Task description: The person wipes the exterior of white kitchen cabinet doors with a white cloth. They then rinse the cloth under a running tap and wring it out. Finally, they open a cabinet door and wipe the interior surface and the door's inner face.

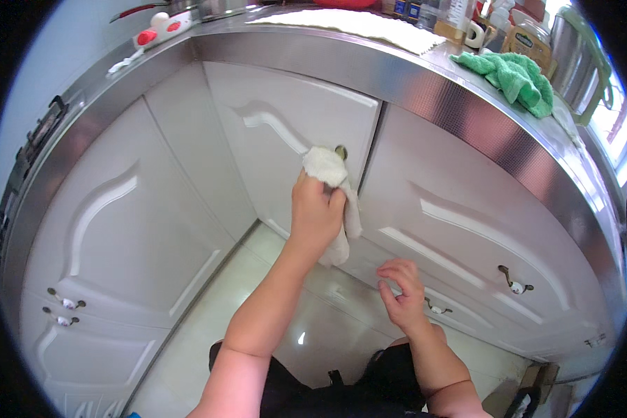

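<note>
My left hand (pixel 317 209) is closed around a bunched white cloth (pixel 326 166), whose loose ends hang down below the hand. The cloth lies at the white cabinet door (pixel 287 99), just beside a brass-coloured handle end (pixel 341 152); the rest of that handle is hidden. My right hand (pixel 402 292) hangs lower to the right, fingers apart and slightly curled, holding nothing. Near it is a drawer handle (pixel 438 309) with a pale middle. Another such handle (pixel 515 287) sits farther right on the cabinet front.
Above runs a metal-edged countertop (pixel 303 49) with a white mat (pixel 345 23), a green cloth (pixel 522 81), jars and bottles. A gas stove (pixel 36 136) is at the left. More white cabinets (pixel 130 224) flank the tiled floor (pixel 339 324).
</note>
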Motion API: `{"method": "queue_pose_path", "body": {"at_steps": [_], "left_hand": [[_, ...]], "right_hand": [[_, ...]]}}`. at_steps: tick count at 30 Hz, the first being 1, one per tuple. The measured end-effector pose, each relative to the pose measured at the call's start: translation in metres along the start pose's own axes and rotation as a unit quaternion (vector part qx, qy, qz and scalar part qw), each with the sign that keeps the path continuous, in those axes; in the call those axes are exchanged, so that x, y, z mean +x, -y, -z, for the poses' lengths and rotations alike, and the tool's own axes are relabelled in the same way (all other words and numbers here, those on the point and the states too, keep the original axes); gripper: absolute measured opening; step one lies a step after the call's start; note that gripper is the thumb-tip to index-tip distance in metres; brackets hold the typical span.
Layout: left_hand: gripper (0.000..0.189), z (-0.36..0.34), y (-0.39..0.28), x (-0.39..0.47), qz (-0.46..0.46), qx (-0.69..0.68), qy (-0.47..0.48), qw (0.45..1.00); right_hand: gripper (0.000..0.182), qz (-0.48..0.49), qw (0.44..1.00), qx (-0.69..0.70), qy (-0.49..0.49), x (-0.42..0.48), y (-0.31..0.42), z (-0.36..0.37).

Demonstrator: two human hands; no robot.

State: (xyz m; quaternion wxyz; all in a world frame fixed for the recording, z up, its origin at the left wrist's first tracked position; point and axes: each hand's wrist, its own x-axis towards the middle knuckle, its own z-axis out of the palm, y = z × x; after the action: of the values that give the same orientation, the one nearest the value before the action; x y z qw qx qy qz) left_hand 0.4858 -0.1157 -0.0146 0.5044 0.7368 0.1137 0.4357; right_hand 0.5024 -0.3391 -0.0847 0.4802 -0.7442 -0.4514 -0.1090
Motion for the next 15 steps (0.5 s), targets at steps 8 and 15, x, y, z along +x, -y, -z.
{"method": "queue_pose_path", "body": {"at_steps": [8,15], "left_hand": [[0.026,0.143,-0.026,-0.054,0.084,-0.062,0.084,0.991],[0.029,0.22,-0.004,-0.072,0.145,-0.195,-0.074,0.967]], "right_hand": [[0.024,0.067,0.995,0.069,0.026,0.025,0.03,-0.041],[0.024,0.13,0.961,0.182,0.163,0.048,0.097,-0.096]]}}
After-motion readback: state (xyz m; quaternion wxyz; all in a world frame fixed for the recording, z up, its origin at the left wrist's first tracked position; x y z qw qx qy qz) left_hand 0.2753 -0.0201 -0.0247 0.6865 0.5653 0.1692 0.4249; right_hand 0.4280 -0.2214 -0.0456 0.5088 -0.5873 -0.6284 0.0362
